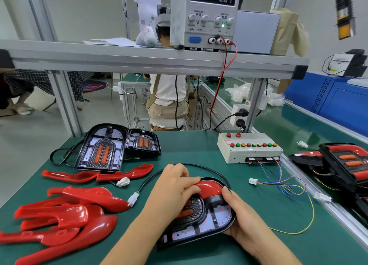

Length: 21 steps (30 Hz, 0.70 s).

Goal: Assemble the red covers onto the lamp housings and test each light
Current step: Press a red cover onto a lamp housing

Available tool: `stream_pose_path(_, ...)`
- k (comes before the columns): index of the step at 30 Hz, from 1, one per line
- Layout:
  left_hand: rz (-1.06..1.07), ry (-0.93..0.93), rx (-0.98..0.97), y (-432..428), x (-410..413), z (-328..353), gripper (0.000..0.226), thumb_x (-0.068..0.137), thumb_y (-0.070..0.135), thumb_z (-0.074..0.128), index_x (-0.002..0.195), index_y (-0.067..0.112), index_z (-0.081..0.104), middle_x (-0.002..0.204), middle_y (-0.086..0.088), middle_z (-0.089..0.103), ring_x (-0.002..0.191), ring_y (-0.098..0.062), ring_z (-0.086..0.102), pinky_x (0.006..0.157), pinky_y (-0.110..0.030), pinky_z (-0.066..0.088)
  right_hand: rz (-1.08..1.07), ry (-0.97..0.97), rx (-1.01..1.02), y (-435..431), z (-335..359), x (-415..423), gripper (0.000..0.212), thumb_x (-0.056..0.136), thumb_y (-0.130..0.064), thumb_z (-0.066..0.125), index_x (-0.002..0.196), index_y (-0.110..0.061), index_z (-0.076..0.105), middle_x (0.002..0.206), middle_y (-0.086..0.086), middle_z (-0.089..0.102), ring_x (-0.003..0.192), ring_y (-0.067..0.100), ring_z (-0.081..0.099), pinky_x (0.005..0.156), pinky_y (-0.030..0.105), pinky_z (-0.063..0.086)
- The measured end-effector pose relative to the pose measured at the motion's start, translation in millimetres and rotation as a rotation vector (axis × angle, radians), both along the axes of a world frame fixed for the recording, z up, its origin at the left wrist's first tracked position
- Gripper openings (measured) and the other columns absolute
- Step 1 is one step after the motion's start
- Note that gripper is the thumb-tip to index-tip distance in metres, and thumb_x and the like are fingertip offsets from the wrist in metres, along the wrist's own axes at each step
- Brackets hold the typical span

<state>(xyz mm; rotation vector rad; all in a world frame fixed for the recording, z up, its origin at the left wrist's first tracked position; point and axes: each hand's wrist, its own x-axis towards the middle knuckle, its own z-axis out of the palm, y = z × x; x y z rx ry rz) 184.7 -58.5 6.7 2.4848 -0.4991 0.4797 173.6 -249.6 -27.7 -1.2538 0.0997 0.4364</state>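
A black lamp housing (211,223) with a white LED board lies on the green mat in front of me. A red cover (212,188) sits on its far curved end. My left hand (175,187) lies over the housing, fingers pressing on the red cover. My right hand (239,215) grips the housing's right edge, thumb near the cover. Two more bare housings (103,147) stand at the back left. Several loose red covers (65,211) are piled at the left. The housing's white plug (133,199) lies unconnected on the mat.
A white test box (249,147) with coloured buttons sits at the back right, its coloured wires and a white connector (253,181) trailing on the mat. A power supply (207,17) reading 12.00 V stands on the shelf. Finished lamps (342,165) lie on the right conveyor.
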Motion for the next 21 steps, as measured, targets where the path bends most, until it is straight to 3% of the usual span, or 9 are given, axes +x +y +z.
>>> stream_pose_path(4, 0.008, 0.007, -0.034, 1.0, 1.5, -2.7, 0.029, 0.096, 0.037, 0.051, 0.114, 0.025, 0.071, 0.119, 0.011, 0.049, 0.115, -0.006, 0.037, 0.095, -0.005, 0.016, -0.087, -0.019, -0.031, 7.2, 2.6, -0.1, 0.040, 0.075, -0.045, 0.063, 0.105, -0.018, 0.067, 0.103, 0.012, 0.074, 0.085, 0.026, 0.071, 0.067, 0.034, 0.053)
stream_pose_path(7, 0.019, 0.142, -0.085, 1.5, 7.5, 4.5, 0.028, 0.099, 0.032, 0.046, 0.102, 0.018, 0.070, 0.110, 0.008, 0.051, 0.104, -0.005, 0.046, 0.093, -0.015, 0.030, -0.135, -0.022, -0.048, 9.5, 1.0, 0.8, 0.031, 0.084, -0.039, 0.061, 0.105, -0.017, 0.067, 0.100, 0.012, 0.074, 0.082, 0.025, 0.070, 0.068, 0.035, 0.049)
stream_pose_path(9, 0.081, 0.253, -0.038, 3.4, 12.7, 12.7, 0.026, 0.100, 0.031, 0.043, 0.099, 0.013, 0.061, 0.103, -0.001, 0.054, 0.099, -0.018, 0.052, 0.088, -0.031, 0.038, -0.141, -0.022, -0.053, 9.6, -0.3, 1.4, 0.028, 0.090, -0.037, 0.057, 0.107, -0.016, 0.067, 0.102, 0.013, 0.074, 0.084, 0.027, 0.071, 0.071, 0.037, 0.050)
stream_pose_path(12, 0.130, 0.414, 0.039, 7.6, 22.8, 17.1, 0.029, 0.104, 0.025, 0.028, 0.114, 0.009, 0.050, 0.102, -0.015, 0.056, 0.099, -0.033, 0.053, 0.079, -0.040, 0.038, -0.160, -0.022, -0.045, 7.5, -1.0, 2.3, 0.029, 0.092, -0.035, 0.056, 0.108, -0.015, 0.068, 0.102, 0.013, 0.074, 0.088, 0.030, 0.072, 0.081, 0.043, 0.051)
stream_pose_path(15, 0.043, 0.498, 0.144, 16.3, 27.9, 10.6, 0.046, 0.103, 0.037, 0.018, 0.110, 0.007, 0.052, 0.093, -0.016, 0.058, 0.091, -0.032, 0.053, 0.072, -0.035, 0.034, -0.165, -0.004, -0.062, 6.6, -0.4, 3.4, 0.032, 0.091, -0.037, 0.056, 0.111, -0.015, 0.067, 0.104, 0.014, 0.073, 0.094, 0.033, 0.071, 0.088, 0.047, 0.050)
stream_pose_path(19, 0.063, 0.536, 0.137, 16.2, 27.3, -0.6, 0.066, 0.101, 0.051, 0.015, 0.095, 0.005, 0.063, 0.106, -0.015, 0.064, 0.098, -0.030, 0.056, 0.089, -0.037, 0.042, -0.173, 0.021, -0.058, 8.4, 1.8, 3.9, 0.035, 0.091, -0.035, 0.055, 0.115, -0.011, 0.066, 0.106, 0.018, 0.072, 0.100, 0.038, 0.068, 0.096, 0.053, 0.047)
stream_pose_path(21, 0.082, 0.488, 0.166, 15.3, 27.6, -2.8, 0.067, 0.100, 0.052, 0.015, 0.090, 0.006, 0.063, 0.099, -0.014, 0.064, 0.094, -0.029, 0.056, 0.083, -0.035, 0.041, -0.176, 0.029, -0.053, 8.6, 2.8, 3.7, 0.035, 0.092, -0.033, 0.055, 0.115, -0.010, 0.066, 0.106, 0.019, 0.072, 0.099, 0.039, 0.068, 0.097, 0.053, 0.048)
